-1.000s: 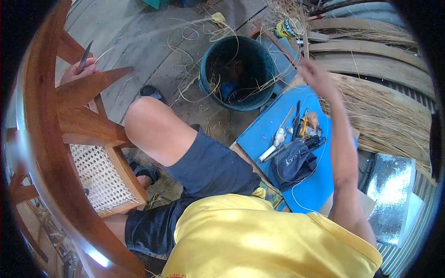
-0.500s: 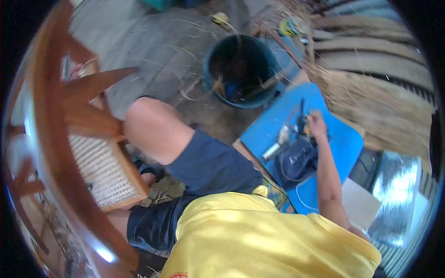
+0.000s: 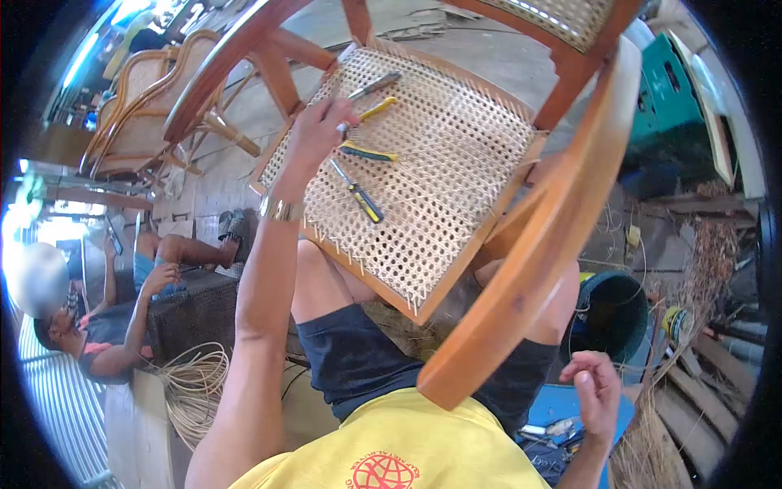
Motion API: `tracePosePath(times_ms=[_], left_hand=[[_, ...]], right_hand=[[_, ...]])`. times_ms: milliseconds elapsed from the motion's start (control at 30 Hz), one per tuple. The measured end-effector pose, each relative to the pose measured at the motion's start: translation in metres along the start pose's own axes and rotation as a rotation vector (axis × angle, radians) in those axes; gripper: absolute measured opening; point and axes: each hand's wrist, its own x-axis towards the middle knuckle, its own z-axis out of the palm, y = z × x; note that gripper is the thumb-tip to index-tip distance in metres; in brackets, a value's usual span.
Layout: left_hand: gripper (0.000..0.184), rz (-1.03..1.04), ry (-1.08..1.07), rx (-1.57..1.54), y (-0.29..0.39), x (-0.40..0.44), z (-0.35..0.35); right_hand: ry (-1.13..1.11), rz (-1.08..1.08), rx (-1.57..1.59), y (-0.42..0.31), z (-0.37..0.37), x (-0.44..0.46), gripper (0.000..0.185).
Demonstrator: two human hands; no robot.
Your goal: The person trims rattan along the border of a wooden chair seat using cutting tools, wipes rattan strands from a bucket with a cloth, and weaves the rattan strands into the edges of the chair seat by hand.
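Wooden chair [image 3: 538,277] takes up most of the space, woven cane seat [image 3: 440,187] facing up. Right hand [image 3: 595,395] is off to the side, fingers loosely curled, thumb spread away. Left hand [image 3: 319,129] is over the seat by the pliers [image 3: 366,152], can't tell if its fingers are pinching them. Screwdriver [image 3: 365,204] lies nearby.
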Motion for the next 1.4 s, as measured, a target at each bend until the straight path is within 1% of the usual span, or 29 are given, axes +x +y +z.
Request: tracePosePath(times_ms=[33, 100, 167, 233, 300, 333, 367, 400, 433, 467, 500, 533, 567, 633, 667, 700, 767, 833, 900, 967, 1033, 1100, 1167, 1200, 1233, 1267, 1333, 1367, 1400], left_hand=[[0.043, -0.001, 0.017, -0.004, -0.022, -0.008, -0.017], [0.041, -0.118, 0.215, 0.126, -0.067, -0.026, -0.040], [0.042, -0.200, 0.231, 0.157, -0.077, -0.056, -0.040], [0.044, -0.277, 0.239, 0.184, -0.079, -0.073, -0.031], [0.045, -0.202, 0.204, 0.287, -0.071, -0.078, -0.021], [0.038, -0.169, 0.154, 0.355, -0.068, -0.074, -0.018], [0.038, -0.167, 0.136, 0.335, -0.070, -0.068, -0.015], [0.039, 0.113, 0.143, 0.465, -0.074, -0.058, -0.014], [0.042, 0.404, 0.154, 0.580, -0.075, -0.046, -0.011], [0.048, 0.274, -0.036, 0.515, -0.067, -0.035, -0.011], [0.048, 0.298, -0.049, 0.486, -0.067, -0.024, -0.011], [0.047, 0.375, -0.107, 0.544, -0.068, -0.015, -0.013], [0.046, 0.451, -0.162, 0.610, -0.063, -0.006, -0.013], [0.042, 0.518, -0.182, 0.662, -0.048, 0.002, -0.012], [0.039, 0.457, -0.227, 0.687, -0.042, 0.006, -0.013], [0.035, 0.393, -0.272, 0.714, -0.040, 0.008, -0.011], [0.029, 0.428, -0.224, 0.661, -0.036, 0.015, -0.004], [0.024, 0.621, -0.128, 0.472, -0.027, 0.022, 0.001], [0.022, 0.552, -0.131, 0.453, 0.012, 0.021, 0.013], [0.027, 0.178, -0.145, 0.358, 0.042, 0.020, 0.024], [0.033, 0.260, -0.126, 0.258, 0.043, 0.020, 0.034], [0.033, 0.342, -0.194, 0.097, 0.068, 0.005, 0.040], [0.032, 0.272, -0.239, 0.139, 0.076, -0.011, 0.038], [0.031, 0.176, -0.370, 0.113, 0.074, -0.016, 0.038], [0.031, 0.075, -0.500, 0.084, 0.072, -0.024, 0.039], [0.031, 0.066, -0.498, 0.086, 0.067, -0.032, 0.043], [0.031, -0.178, -0.628, -0.073, 0.054, -0.048, 0.052], [0.031, -0.182, -0.628, -0.070, 0.050, -0.061, 0.057], [0.030, -0.340, -0.621, -0.269, 0.047, -0.078, 0.065]], right_hand=[[-0.070, -0.009, 0.045, -0.009, 0.017, 0.008, 0.026], [-0.081, -0.067, 0.020, -0.019, 0.038, 0.030, 0.025], [0.042, -0.193, -0.010, -0.016, 0.047, 0.056, 0.023], [0.001, -0.109, -0.013, -0.012, 0.034, 0.072, 0.022], [-0.021, -0.045, 0.050, -0.019, 0.043, 0.079, 0.025], [-0.012, -0.039, 0.036, -0.013, 0.040, 0.079, 0.025], [-0.165, 0.084, -0.018, -0.002, 0.032, 0.076, 0.033], [-0.308, 0.208, -0.070, 0.007, 0.023, 0.072, 0.043], [-0.270, 0.215, -0.085, 0.005, 0.022, 0.070, 0.043], [-0.425, 0.116, -0.264, 0.000, 0.024, 0.072, 0.046], [-0.583, 0.019, -0.444, -0.007, 0.025, 0.076, 0.049], [-0.584, 0.051, -0.421, -0.017, 0.023, 0.083, 0.051], [-0.558, 0.052, -0.428, -0.023, 0.023, 0.086, 0.051], [-0.022, 0.302, -0.071, -0.033, 0.028, 0.092, 0.029], [0.045, 0.099, 0.024, -0.042, 0.035, 0.099, 0.020], [0.070, 0.008, -0.245, -0.037, 0.022, 0.107, 0.017], [0.182, -0.040, -0.152, -0.041, 0.012, 0.127, 0.017], [0.263, -0.093, -0.089, -0.040, 0.002, 0.160, 0.019], [0.321, -0.101, 0.042, -0.044, -0.004, 0.195, 0.023], [0.296, -0.090, 0.108, -0.044, -0.008, 0.222, 0.025], [0.267, -0.083, 0.179, -0.050, -0.007, 0.227, 0.028], [0.208, -0.038, -0.006, -0.065, -0.003, 0.214, 0.030], [0.180, -0.146, -0.027, -0.045, -0.003, 0.203, 0.030], [0.155, -0.256, -0.052, -0.036, -0.004, 0.195, 0.029], [0.050, -0.189, -0.039, -0.032, -0.006, 0.183, 0.031], [-0.055, -0.120, -0.027, -0.029, -0.007, 0.171, 0.032], [-0.322, -0.150, 0.015, -0.031, 0.007, 0.151, 0.037], [-0.416, -0.108, -0.184, -0.035, 0.012, 0.145, 0.043], [-0.510, -0.064, -0.384, -0.037, 0.020, 0.142, 0.050]])
